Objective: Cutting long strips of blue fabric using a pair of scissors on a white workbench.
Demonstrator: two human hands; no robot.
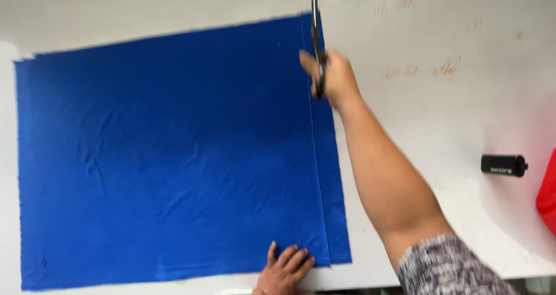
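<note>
Blue cloth (168, 156) spread flat across the white bench (440, 127), slit lengthwise near its right edge, a narrow strip (335, 202) parted from the main piece. Right hand (330, 78) far out over the cloth's top end, closed around the handles of long scissors (315, 34), blades pointing away past the top edge. Left hand (284, 269) pressed flat, fingers spread, on the near edge just left of the cut. Black cylinder (504, 165) lying well apart to the right, beside something red (547, 193) at the frame's edge.

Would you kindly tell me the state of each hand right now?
Left hand: open, flat on the blue cloth.
Right hand: closed on the scissors.
</note>
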